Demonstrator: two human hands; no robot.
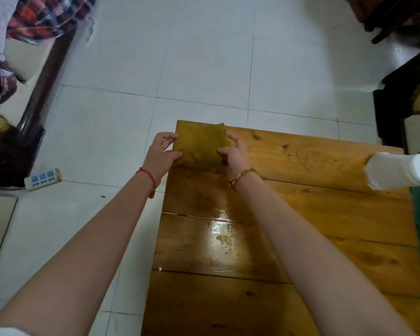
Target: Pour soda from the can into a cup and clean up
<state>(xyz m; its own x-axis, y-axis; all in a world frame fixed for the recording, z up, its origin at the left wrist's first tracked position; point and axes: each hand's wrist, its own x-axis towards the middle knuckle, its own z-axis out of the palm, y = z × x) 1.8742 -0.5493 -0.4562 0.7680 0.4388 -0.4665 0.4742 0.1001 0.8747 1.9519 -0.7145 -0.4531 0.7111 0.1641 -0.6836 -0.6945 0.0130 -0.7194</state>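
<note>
This is a lived-in room of a home. White floor tiles [204,57] run beneath a varnished plank counter [301,214], a plaid blanket [41,18] spills over a dark wooden bed frame [49,69], and a power strip [43,179] lies on the floor near it. Dark wooden furniture [393,18] crowds the far corner.

Glossy varnished wood table [301,214], rough matt cloth [199,149], seemingly smooth paper roll [398,170].

folded mustard cloth [199,147] at table's far-left corner
</note>
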